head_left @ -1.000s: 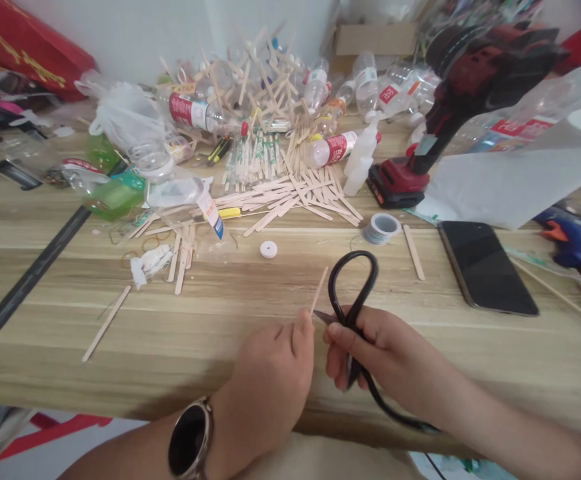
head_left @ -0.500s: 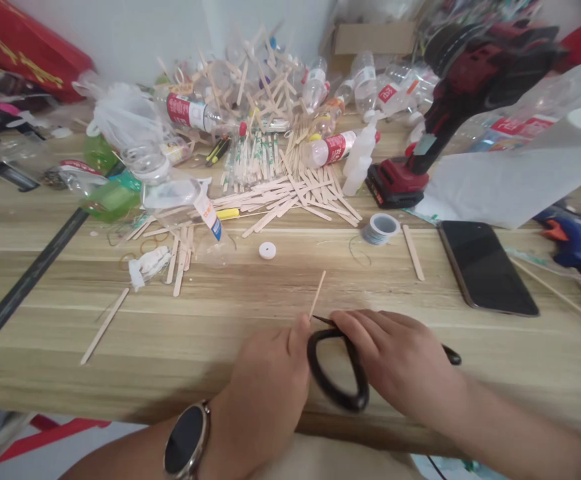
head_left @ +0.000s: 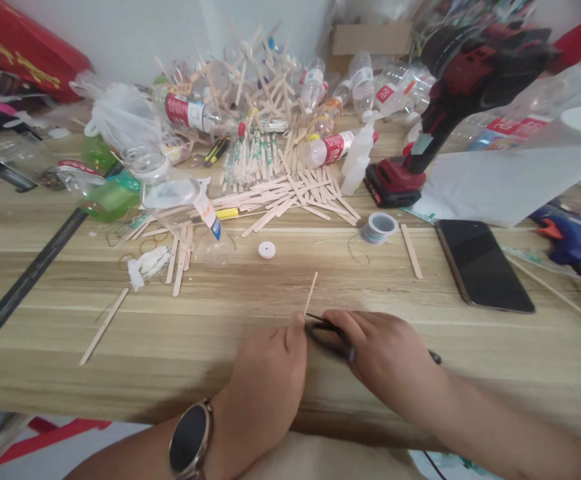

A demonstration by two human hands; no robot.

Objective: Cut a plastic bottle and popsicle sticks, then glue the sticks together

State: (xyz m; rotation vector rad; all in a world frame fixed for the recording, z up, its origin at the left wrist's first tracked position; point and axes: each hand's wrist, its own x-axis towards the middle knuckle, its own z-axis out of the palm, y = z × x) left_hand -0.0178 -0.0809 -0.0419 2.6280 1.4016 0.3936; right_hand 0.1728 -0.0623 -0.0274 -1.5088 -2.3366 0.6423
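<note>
at the near side of the table (head_left: 220,300), the left hand (head_left: 273,373) pinches a thin wooden stick (head_left: 311,292), its free end pointing to the far side. just right of it, the right hand (head_left: 390,353) grasps black scissors (head_left: 347,350), tip close by the stick; whether they touch, i can't tell.

Pale, thin wooden stick (head_left: 311,293) is held on slant, lower end hidden; black-handled scissors (head_left: 349,349) are held just beside, partly covered, blade tip pointed toward stick.
</note>
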